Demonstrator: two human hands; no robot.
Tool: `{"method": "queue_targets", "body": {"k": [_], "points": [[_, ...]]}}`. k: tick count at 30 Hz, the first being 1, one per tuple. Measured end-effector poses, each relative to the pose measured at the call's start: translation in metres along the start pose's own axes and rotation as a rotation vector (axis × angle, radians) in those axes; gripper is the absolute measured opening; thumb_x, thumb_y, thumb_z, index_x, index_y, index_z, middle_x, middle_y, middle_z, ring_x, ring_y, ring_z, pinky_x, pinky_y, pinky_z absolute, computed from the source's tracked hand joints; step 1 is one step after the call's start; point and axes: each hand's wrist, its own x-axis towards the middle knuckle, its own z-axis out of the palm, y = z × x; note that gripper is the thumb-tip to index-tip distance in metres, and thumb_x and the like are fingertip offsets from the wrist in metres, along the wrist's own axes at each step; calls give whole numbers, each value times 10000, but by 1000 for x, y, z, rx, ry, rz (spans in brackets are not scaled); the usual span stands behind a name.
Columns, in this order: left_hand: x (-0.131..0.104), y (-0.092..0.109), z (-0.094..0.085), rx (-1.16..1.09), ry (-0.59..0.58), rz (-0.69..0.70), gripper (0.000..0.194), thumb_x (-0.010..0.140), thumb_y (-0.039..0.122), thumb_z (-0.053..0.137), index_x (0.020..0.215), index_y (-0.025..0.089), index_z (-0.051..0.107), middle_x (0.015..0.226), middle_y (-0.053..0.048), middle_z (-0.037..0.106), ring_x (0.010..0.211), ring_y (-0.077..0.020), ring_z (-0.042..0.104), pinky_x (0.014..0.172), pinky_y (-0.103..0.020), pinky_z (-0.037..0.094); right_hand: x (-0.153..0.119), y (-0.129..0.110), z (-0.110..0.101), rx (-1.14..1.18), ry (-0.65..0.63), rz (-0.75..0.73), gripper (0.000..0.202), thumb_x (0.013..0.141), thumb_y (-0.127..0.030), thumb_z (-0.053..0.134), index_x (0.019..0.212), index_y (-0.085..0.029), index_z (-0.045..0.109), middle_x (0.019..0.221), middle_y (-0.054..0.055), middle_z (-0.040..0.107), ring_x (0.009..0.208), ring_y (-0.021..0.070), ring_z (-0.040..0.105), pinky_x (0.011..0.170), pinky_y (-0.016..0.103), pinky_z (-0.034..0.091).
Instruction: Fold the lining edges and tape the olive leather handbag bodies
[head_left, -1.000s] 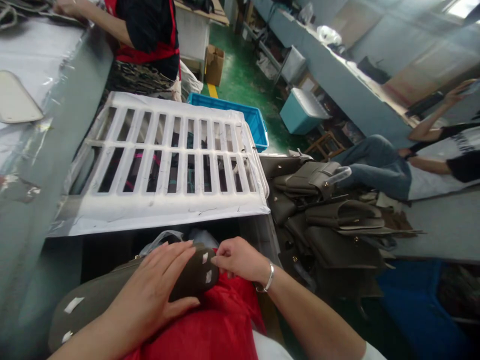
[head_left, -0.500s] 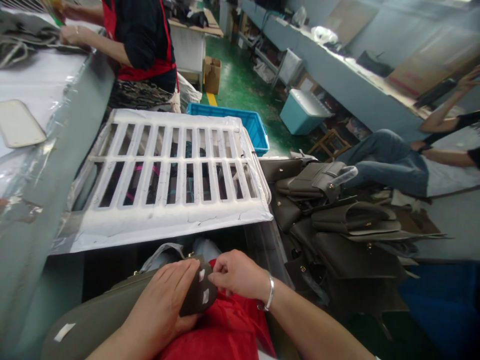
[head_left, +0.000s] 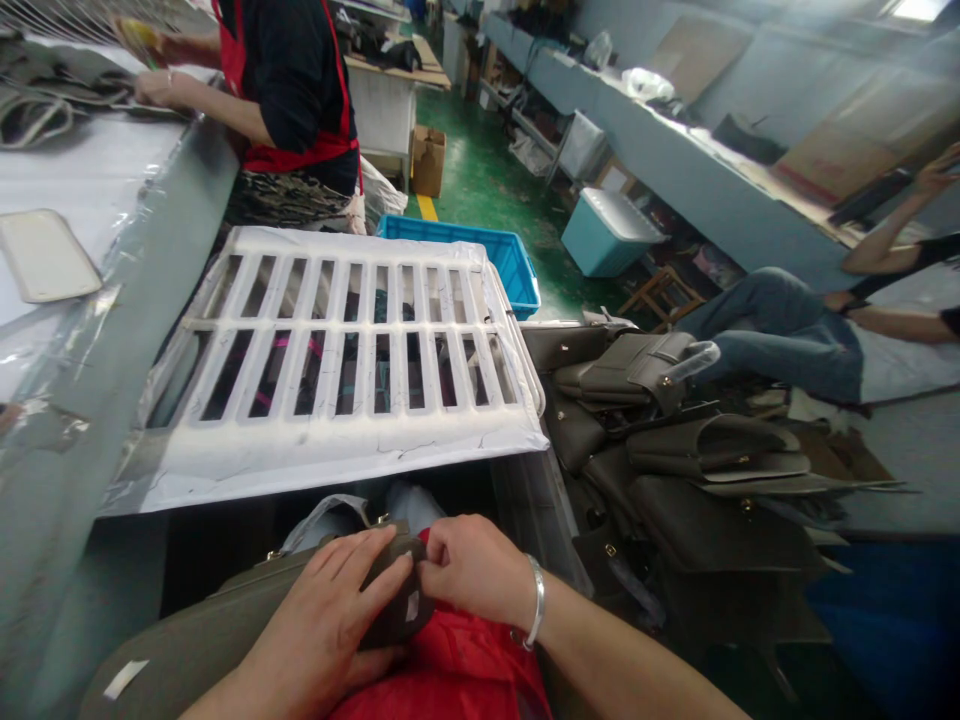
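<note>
An olive-grey handbag (head_left: 187, 640) lies across my lap, over a red apron (head_left: 450, 665). My left hand (head_left: 330, 600) is wrapped over the bag's right end, fingers on top and thumb lower on the side. Small white tape pieces stick to the bag; one (head_left: 413, 605) is below my left index fingertip, another (head_left: 126, 679) is at the lower left. Closed in a pinch, my right hand (head_left: 476, 570) touches the bag's right edge; what its fingertips hold is hidden. A silver bangle circles the right wrist. A clear-wrapped handle (head_left: 330, 515) shows behind the bag.
A white slatted rack (head_left: 352, 420) stands just ahead. To the right is a pile of similar olive bags (head_left: 705, 500). A worktable (head_left: 142, 280) runs along the left, with a co-worker (head_left: 292, 90) at it. Another person (head_left: 795, 320) sits at right. Behind the rack is a blue crate (head_left: 517, 265).
My left fingers have shifted right, so the upper tape piece at the bag's end is now covered. My right hand has curled tighter against the edge. The view has tilted slightly.
</note>
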Motion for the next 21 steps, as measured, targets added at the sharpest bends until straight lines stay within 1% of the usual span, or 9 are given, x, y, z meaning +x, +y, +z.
{"method": "queue_targets", "body": {"k": [4,8,10,11,13,15,16,18,21], "points": [[5,1,2,7,-57,-20,601,563,352,739,1113,243,525,1243,-179,465,1084,-343,476,857,-501,404,0,5,5,-5,39,42,148,638,-323,559,638,-186,503,600,-28,563,527,85,454,476,201,275],[4,5,-7,-45,-137,-62,738,539,463,748,1197,265,481,1306,-188,415,1153,-369,427,913,-541,348,-3,0,10,63,85,80,215,640,-331,581,740,-191,453,645,-29,546,545,89,451,493,209,307],[-9,3,-21,-105,-86,-41,811,577,516,715,1277,265,391,1344,-168,380,1209,-343,377,975,-540,293,-2,-5,11,146,61,112,219,667,-318,560,798,-185,444,650,-22,546,561,100,476,510,216,339],[-21,0,-29,-125,-9,-66,780,631,505,683,1294,250,359,1337,-154,392,1219,-315,371,999,-518,279,-1,-7,12,215,26,126,233,683,-315,545,844,-181,439,664,-14,556,581,110,500,523,221,361],[-52,-7,-47,-130,225,-295,546,760,415,588,1226,203,399,1226,-126,492,1148,-251,444,981,-431,332,4,-9,13,378,-52,136,297,697,-314,532,932,-173,417,747,14,593,672,136,561,581,239,418],[-91,-16,-63,-150,424,-723,304,822,358,508,1065,180,469,993,-78,579,944,-197,543,839,-332,422,9,-9,14,484,-101,128,365,685,-324,548,978,-167,397,873,52,607,796,163,590,664,264,454],[-109,-21,-69,-208,454,-937,251,832,375,486,989,180,482,879,-49,581,833,-178,556,751,-298,436,11,-8,14,506,-113,123,389,677,-332,560,986,-166,393,928,68,601,843,174,592,698,276,461],[-140,-31,-73,-435,367,-1183,276,830,450,461,893,183,488,746,-5,550,703,-157,536,649,-265,420,14,-7,15,500,-120,115,408,676,-348,573,993,-165,393,1000,90,582,900,189,586,741,296,466],[-161,-45,-68,-741,237,-1175,312,811,487,469,804,176,489,691,22,515,656,-138,501,597,-238,390,15,-6,16,467,-113,116,397,681,-346,586,984,-163,408,1030,100,571,921,197,585,770,312,471]]}}
